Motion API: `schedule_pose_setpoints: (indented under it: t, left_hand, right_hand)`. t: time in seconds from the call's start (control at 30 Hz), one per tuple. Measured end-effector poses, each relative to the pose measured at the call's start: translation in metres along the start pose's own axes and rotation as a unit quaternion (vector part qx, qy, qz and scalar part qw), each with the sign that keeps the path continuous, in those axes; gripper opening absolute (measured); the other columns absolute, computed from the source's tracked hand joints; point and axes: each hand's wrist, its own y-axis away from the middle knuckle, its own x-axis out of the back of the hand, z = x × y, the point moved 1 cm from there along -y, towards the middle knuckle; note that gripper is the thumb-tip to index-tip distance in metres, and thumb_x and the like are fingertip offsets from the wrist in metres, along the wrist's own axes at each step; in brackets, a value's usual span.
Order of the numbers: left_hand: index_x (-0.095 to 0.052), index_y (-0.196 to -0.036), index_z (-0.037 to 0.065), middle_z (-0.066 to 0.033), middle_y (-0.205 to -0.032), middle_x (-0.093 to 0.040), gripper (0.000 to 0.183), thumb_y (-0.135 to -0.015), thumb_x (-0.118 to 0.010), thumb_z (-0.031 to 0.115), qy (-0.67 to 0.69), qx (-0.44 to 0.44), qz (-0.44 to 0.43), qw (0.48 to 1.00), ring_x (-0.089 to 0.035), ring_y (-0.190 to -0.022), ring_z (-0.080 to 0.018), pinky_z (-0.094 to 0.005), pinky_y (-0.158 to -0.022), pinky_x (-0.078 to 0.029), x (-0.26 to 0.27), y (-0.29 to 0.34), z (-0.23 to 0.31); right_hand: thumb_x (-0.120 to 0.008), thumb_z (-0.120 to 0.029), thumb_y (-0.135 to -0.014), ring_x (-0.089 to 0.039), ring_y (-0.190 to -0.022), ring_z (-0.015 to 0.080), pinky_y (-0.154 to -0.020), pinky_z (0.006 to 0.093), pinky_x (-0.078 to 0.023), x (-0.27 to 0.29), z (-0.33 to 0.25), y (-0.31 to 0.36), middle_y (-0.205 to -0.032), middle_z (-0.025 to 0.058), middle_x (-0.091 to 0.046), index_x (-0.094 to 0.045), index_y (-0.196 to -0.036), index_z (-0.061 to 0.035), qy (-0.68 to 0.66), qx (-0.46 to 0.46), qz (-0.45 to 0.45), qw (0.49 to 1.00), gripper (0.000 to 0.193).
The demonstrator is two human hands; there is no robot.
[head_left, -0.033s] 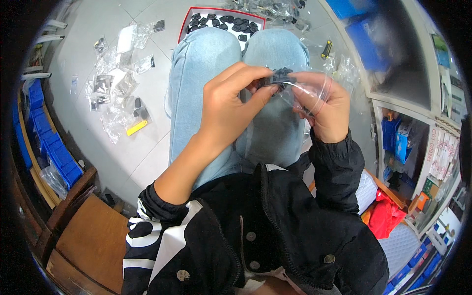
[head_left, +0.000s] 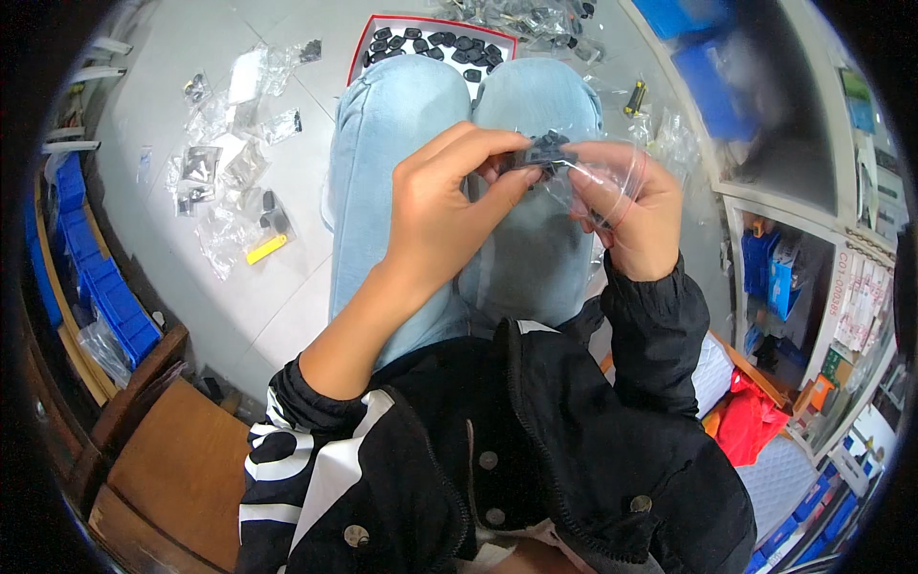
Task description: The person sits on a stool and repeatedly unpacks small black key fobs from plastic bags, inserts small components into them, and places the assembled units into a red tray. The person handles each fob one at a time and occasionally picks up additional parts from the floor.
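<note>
1. The left hand (head_left: 449, 187) pinches a small black part (head_left: 547, 151) between thumb and forefinger, above the knees (head_left: 402, 105).
2. The right hand (head_left: 643, 210), fingers curled, pinches a clear plastic bag (head_left: 566, 191) just beside it; whether the part sits inside the bag, I cannot tell.
3. Beyond the knees, a red-rimmed white box (head_left: 445, 27) holds many black pieces (head_left: 465, 43).
4. On the floor (head_left: 296, 210) at left, a yellow item (head_left: 266, 250) lies near clear packets (head_left: 203, 165).

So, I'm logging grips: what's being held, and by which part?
The left hand pinches a dark item by its left end, between thumb and index finger; the right hand holds a clear bag, exactly where is unclear.
</note>
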Motion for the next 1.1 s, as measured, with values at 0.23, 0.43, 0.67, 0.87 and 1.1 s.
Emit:
schedule_pose_setpoints:
  t: [0.23, 0.43, 0.67, 0.87, 1.1]
  left_hand:
    - [-0.059, -0.089, -0.002, -0.002, -0.077, -0.058, 0.017, -0.072, -0.063, 0.0, 0.12, 0.146, -0.009, 0.982, -0.052, -0.068, -0.0066, -0.0191, -0.063, -0.042, 0.02, 0.001, 0.02]
    - [-0.06, -0.087, 0.0, -0.0034, -0.072, -0.054, 0.021, -0.067, -0.067, 0.003, 0.129, 0.146, 0.041, 0.98, -0.051, -0.066, -0.0084, -0.0201, -0.062, -0.043, 0.045, -0.006, 0.026]
    - [-0.048, -0.114, 0.007, -0.0134, -0.11, -0.048, 0.056, -0.062, -0.068, 0.015, -0.094, -0.019, 0.057, 0.994, -0.045, -0.105, -0.0268, -0.0348, -0.089, -0.035, 0.091, -0.013, 0.012]
    - [-0.047, -0.109, 0.001, -0.0169, -0.101, -0.052, 0.041, -0.07, -0.057, 0.007, -0.129, 0.069, 0.143, 0.979, -0.051, -0.093, -0.0328, -0.0368, -0.08, -0.04, 0.123, -0.007, -0.025]
    - [-0.059, -0.094, 0.0, -0.0182, -0.096, -0.054, 0.027, -0.085, -0.043, 0.02, -0.251, 0.196, 0.218, 0.923, -0.052, -0.085, -0.0284, -0.0319, -0.075, -0.04, 0.173, 0.028, -0.154]
  right_hand:
    - [-0.06, -0.012, -0.077, -0.044, -0.045, 0.0031, -0.038, 0.0147, -0.03, -0.012, -0.024, 0.005, -0.063, 0.0044, -0.059, -0.058, -0.087, -0.0028, 0.005, 0.059, -0.018, 0.998, 0.013]
    - [-0.057, -0.014, -0.08, -0.045, -0.045, 0.0055, -0.037, 0.0153, -0.031, -0.027, -0.052, -0.005, -0.063, 0.0061, -0.057, -0.056, -0.087, -0.0021, -0.044, 0.075, -0.098, 0.991, 0.014]
    - [-0.054, -0.011, -0.079, -0.046, -0.052, 0.0066, -0.044, 0.0171, -0.033, -0.093, -0.067, -0.039, -0.066, 0.0054, -0.056, -0.054, -0.082, -0.0007, 0.107, 0.146, -0.14, 0.973, 0.011]
    - [-0.056, -0.006, -0.075, -0.053, -0.063, 0.0089, -0.059, 0.0201, -0.042, -0.172, -0.055, -0.079, -0.068, 0.0035, -0.056, -0.055, -0.077, 0.0014, 0.199, 0.187, -0.235, 0.933, 0.008]
    - [-0.054, -0.007, -0.078, -0.048, -0.053, 0.0053, -0.049, 0.0178, -0.036, -0.195, -0.03, -0.118, -0.063, 0.0008, -0.053, -0.055, -0.078, 0.0003, 0.207, 0.162, -0.207, 0.942, 0.008]
